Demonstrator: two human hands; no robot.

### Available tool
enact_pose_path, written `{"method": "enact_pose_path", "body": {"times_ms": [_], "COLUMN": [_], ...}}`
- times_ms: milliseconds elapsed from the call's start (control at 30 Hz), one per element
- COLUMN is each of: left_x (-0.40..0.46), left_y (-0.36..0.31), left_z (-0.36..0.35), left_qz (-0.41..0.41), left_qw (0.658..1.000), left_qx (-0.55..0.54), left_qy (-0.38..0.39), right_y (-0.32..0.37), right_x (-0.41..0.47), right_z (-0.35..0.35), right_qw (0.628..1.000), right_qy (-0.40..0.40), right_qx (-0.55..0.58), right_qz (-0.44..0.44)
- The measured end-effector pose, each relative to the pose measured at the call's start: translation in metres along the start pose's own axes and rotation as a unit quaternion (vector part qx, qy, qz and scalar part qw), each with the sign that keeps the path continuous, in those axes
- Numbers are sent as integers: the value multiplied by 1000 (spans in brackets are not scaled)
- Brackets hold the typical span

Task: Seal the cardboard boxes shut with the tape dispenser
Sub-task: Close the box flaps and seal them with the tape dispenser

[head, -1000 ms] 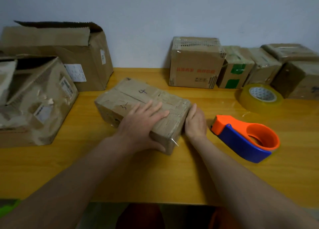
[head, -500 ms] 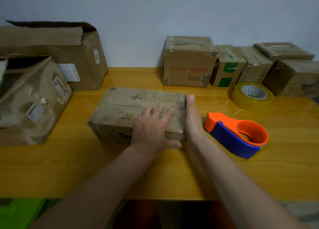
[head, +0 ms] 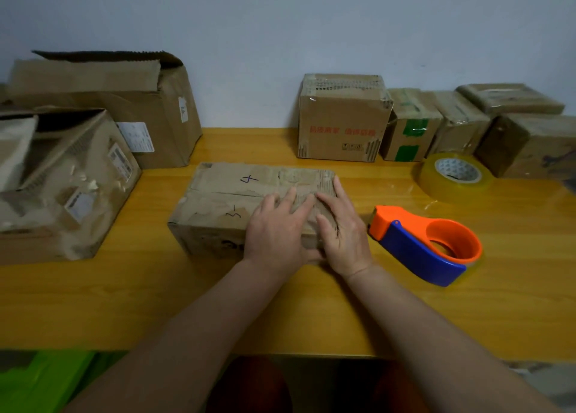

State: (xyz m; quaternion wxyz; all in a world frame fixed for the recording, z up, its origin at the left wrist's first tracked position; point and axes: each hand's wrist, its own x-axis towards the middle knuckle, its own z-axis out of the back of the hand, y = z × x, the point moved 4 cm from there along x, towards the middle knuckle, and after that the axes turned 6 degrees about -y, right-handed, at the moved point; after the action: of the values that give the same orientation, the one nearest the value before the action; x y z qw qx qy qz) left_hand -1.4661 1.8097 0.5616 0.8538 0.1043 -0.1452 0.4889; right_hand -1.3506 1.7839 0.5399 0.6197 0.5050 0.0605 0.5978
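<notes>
1. Yellow wooden table [head: 93, 303] stands against a pale wall [head: 280, 23], with worn cardboard boxes along its back edge.
2. At the centre lies a flat cardboard box [head: 230, 200], its top flaps closed and marked with handwritten figures.
3. Left hand [head: 277, 228] lies flat on the right part of the box top, fingers straight and slightly spread, thumb over the near edge.
4. Right hand [head: 343, 228] presses flat beside it at the box's right end, fingers extended; the two hands touch.
5. Orange and blue tape dispenser [head: 427, 244] rests on the table just right of the right hand, held by neither.
6. Roll of clear tape [head: 455, 175] lies behind the dispenser.
7. Two larger open boxes [head: 62, 179] sit at the left.
</notes>
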Motion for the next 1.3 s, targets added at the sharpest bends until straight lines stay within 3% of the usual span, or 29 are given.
{"method": "enact_pose_path", "body": {"times_ms": [167,267,400,500,600,667,800,867,933,1067,1200,1300], "left_x": [3,4,2,-14,-22,-7,35,49,58,63,68,71], "left_y": [4,33,68,48,28,32,30,22,19,21,31,43], "left_z": [5,8,16,22,38,53,46,26,5,-15,-19,-18], "left_qz": [-14,-14,14,73,58,23,-115,-127,-96,-55,22,83], "left_qw": [999,993,983,974,980,989,981,968,962,974,970,924], "left_qx": [-13,-57,-20,-6,66,70,-83,-131,-156,-144,-185,-334], "left_qy": [30,104,182,217,180,125,134,171,200,167,155,166], "right_y": [-11,-21,11,28,22,26,43,41,35,21,11,3], "right_x": [-9,-27,-24,-25,-6,4,0,0,7,20,43,53], "right_z": [21,41,49,36,49,49,16,10,12,15,16,18], "right_qw": [980,968,987,977,983,981,962,955,945,935,969,987], "right_qy": [185,237,111,141,131,99,85,78,85,116,109,23], "right_qx": [-66,-78,-115,-151,-115,-159,-256,-287,-315,-336,-222,-107], "right_qz": [44,-19,13,43,-52,-55,-28,-21,-6,-4,-27,-115]}}
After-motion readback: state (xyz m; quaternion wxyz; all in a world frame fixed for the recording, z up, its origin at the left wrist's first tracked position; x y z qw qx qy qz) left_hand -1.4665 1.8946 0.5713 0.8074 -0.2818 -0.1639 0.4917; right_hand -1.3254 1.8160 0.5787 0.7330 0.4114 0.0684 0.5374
